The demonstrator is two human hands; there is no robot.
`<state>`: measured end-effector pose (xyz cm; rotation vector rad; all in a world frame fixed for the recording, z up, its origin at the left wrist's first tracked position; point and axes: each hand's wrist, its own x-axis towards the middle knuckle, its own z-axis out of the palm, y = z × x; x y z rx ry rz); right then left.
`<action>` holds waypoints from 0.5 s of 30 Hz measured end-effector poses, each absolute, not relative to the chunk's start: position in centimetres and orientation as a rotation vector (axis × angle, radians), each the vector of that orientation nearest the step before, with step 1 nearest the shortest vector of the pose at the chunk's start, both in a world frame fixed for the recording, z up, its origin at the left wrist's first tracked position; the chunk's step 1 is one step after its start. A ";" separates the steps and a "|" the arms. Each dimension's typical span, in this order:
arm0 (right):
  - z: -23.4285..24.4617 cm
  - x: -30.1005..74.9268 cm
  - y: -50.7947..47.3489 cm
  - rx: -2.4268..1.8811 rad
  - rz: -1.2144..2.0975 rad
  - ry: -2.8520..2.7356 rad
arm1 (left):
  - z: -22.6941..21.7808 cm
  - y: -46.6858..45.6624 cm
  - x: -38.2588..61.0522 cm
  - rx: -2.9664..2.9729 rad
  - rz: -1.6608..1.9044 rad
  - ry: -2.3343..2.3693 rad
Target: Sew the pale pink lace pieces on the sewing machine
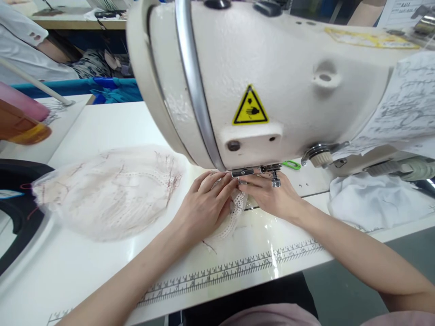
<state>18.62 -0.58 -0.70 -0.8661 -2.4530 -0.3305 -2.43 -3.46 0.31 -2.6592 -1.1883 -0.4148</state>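
Your fingers (222, 182) on both hands lie flat and close together, pressing down rather than pinching, and their tips meet just in front of the presser foot (274, 175). Under them is the lace trim (234, 213), a narrow scalloped strip. Its long axis runs from the needle area back toward you and slightly left, curving out from beneath your left hand (204, 206). That hand covers most of the strip. Your right hand (273, 197) rests on the end nearest the foot, so it is the one closer to the needle. Your fingertips hide the spot, so it can't be told whether the foot is down on the lace.

Above your hands hangs the cream sewing machine head (288, 77) with its yellow warning sticker (250, 107). To your left, well apart, a heap of pale lace pieces (108, 190) lies on the white table (102, 122). A printed ruler (238, 267) runs along the near edge, and white cloth (367, 203) sits to the right.
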 end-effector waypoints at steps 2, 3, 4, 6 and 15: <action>-0.8 18.6 -0.6 -0.861 -0.326 -2.449 | 1.0 -3.6 -2.3 -2.641 -0.414 -1.144; -0.8 18.6 -0.6 -0.859 -0.326 -2.451 | 1.5 -3.8 -2.4 -2.627 -0.415 -1.126; -0.8 18.6 -0.6 -0.856 -0.324 -2.460 | 2.0 -4.0 -2.6 -2.618 -0.416 -1.103; -0.7 18.6 -0.7 -0.864 -0.323 -2.487 | 3.0 -4.7 -3.4 -2.636 -0.431 -1.012; -0.3 18.5 -0.9 -0.865 -0.276 -2.477 | 3.1 -9.6 -6.9 -2.690 -0.490 -0.855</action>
